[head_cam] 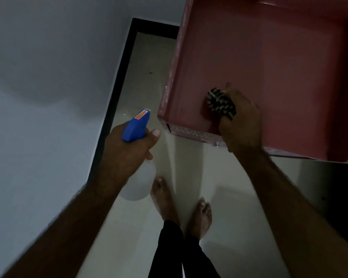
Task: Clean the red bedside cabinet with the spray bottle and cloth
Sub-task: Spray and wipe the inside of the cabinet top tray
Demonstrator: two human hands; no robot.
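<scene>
Left hand (129, 149) with its grip curled round the spray bottle (138, 175) over the pale floor (229, 197), right hand (242, 125) gripping the striped cloth (220, 102) bunched against the red bedside cabinet (269, 67) top, near its front left corner

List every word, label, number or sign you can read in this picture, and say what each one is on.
Nothing here can be read as text.
The sticker on the blue head of the spray bottle: red-orange with yellow and green marks, too small and blurred to read.
The red bedside cabinet: pale scratchy marks along its front edge, no letters.
The cloth: a striped pattern only, no writing.
</scene>
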